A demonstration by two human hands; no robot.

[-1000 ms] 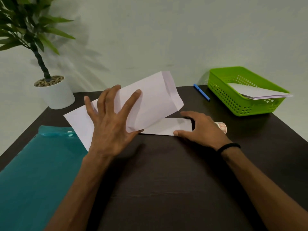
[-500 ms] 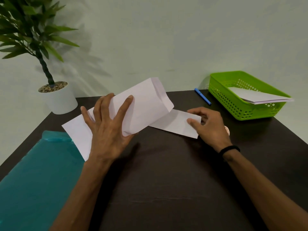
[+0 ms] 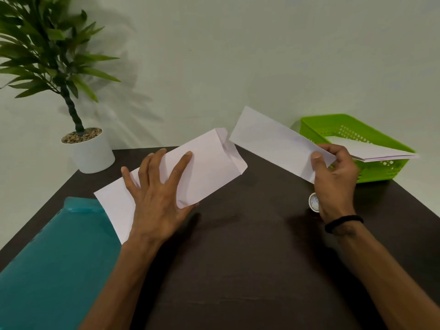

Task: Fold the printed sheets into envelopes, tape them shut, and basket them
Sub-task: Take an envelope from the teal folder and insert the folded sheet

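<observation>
My left hand (image 3: 158, 194) holds a white envelope (image 3: 209, 163) off the table, thumb under its near corner and fingers spread over the top, its open flap pointing right. A flat white sheet (image 3: 114, 208) lies under that hand on the dark table (image 3: 238, 270). My right hand (image 3: 333, 177) pinches the near end of a folded white sheet (image 3: 273, 144), which is raised with its far end close to the envelope's flap. A green basket (image 3: 316, 129) at the back right holds several sealed envelopes (image 3: 381, 153). A tape roll (image 3: 313, 202) peeks out beside my right wrist.
A teal plastic folder (image 3: 52, 265) covers the table's left front. A potted plant in a white pot (image 3: 91, 153) stands at the back left corner. The wall runs close behind the table.
My right hand lifted the folded sheet off the table and swung its far end up toward the envelope's flap. My left hand kept its grip on the envelope. The camera tilted down.
</observation>
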